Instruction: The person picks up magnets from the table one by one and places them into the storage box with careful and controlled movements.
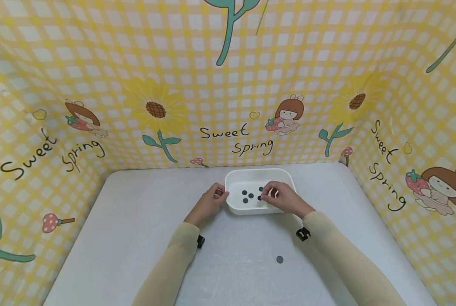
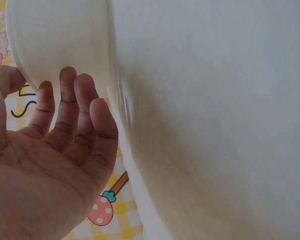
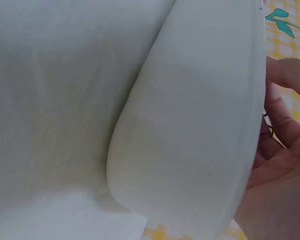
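Note:
A white plastic container [image 1: 247,211] with rounded corners stands near the back of the table. My left hand [image 1: 209,203] holds its left end; in the left wrist view the thumb [image 2: 9,79] is at the rim and the curled fingers lie against the outer wall. My right hand [image 1: 283,198] reaches over the front rim into it, thumb and index finger pinched at a small dark disc [image 1: 259,198]. Several similar flat dark discs [image 1: 245,200] lie on the container floor around it. In the right wrist view, the container wall [image 3: 185,115] hides the fingertips.
One grey disc [image 1: 279,259] lies on the pale table [image 1: 228,263] in front of the container, between my forearms. Yellow checked cloth [image 1: 220,97] with printed flowers and figures hangs behind and along both sides of the table.

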`<state>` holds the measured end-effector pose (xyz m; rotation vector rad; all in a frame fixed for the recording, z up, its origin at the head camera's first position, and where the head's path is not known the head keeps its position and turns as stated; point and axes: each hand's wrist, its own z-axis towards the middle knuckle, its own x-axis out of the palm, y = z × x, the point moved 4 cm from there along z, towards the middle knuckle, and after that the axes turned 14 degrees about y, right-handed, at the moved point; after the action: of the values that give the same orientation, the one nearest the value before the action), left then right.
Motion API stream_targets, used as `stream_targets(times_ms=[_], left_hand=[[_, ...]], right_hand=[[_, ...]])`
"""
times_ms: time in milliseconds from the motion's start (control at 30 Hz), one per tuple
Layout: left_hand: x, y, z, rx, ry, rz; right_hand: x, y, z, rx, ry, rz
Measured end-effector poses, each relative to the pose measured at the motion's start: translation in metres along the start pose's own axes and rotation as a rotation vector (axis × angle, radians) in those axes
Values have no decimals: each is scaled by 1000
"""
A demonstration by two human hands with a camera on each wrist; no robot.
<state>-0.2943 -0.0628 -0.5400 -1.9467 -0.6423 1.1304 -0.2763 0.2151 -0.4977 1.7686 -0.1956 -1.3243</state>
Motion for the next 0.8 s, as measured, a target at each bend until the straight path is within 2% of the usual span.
stream_targets(times_ms=[333,800], left_hand=[[1,0,2,-10,1,-3],[0,2,2,-2,8,-13]], right_hand=[[4,-10,16,111,75,-39],[14,-15,28,211,159,-14]])
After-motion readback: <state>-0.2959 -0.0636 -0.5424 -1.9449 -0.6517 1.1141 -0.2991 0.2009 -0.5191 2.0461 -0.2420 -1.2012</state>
